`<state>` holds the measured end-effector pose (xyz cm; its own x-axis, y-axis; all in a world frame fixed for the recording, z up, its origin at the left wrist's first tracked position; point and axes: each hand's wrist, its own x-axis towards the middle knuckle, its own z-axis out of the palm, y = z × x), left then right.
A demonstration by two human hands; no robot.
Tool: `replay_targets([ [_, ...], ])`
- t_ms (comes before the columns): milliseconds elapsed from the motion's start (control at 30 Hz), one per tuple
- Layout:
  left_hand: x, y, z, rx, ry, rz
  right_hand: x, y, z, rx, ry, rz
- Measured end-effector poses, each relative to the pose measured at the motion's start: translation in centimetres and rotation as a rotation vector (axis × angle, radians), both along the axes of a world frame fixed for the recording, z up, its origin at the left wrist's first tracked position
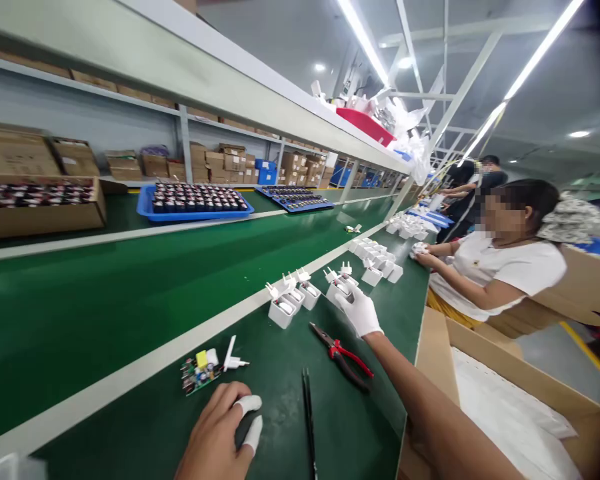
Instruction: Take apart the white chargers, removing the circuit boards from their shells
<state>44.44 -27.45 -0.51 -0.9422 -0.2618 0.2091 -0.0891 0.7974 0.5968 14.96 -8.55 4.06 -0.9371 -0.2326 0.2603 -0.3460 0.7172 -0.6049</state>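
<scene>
From where I stand, the white casing (332,295) at the right hand (359,311) is an open-topped box with a two-pin plug piece (331,275) above its rim; the gloved fingers touch it, though I cannot tell whether they clamp it, and the left hand (223,430), just short of the circuit board (200,373), holds thumb and forefinger apart. The right fingers cover part of the casing, and the left wrist is cut off. Beneath both lies a green bench (275,387), with pliers (335,348) near the right grip and a co-worker (500,267) beyond it.
</scene>
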Motion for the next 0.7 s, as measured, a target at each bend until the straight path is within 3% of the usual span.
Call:
replay_targets([
  [133,0.1,0.3,1.7,0.005,-0.115,-0.054,-0.5,-2.8,-0.8,0.023,-0.021,0.082],
  [233,0.3,0.7,2.5,0.006,-0.149,-0.046,0.5,-2.5,-0.8,0.032,0.024,0.101],
  [333,0.4,1.1,2.9,0.014,-0.164,-0.023,3.3,-1.9,0.3,0.034,0.151,0.117],
  [400,0.4,1.4,3.3,0.002,-0.182,-0.021,6.6,-2.5,1.2,0.043,0.235,0.268],
  [567,1.1,2.7,5.1,-0.104,-0.296,-0.115,15.3,-8.3,3.2,0.179,0.337,0.962],
  [633,2.3,3.2,5.6,-0.137,-0.352,-0.225,17.1,-11.0,3.8,0.338,0.387,1.099],
  [700,3.9,3.1,5.7,-0.138,-0.386,-0.320,17.8,-13.1,4.3,0.471,0.410,1.126],
])
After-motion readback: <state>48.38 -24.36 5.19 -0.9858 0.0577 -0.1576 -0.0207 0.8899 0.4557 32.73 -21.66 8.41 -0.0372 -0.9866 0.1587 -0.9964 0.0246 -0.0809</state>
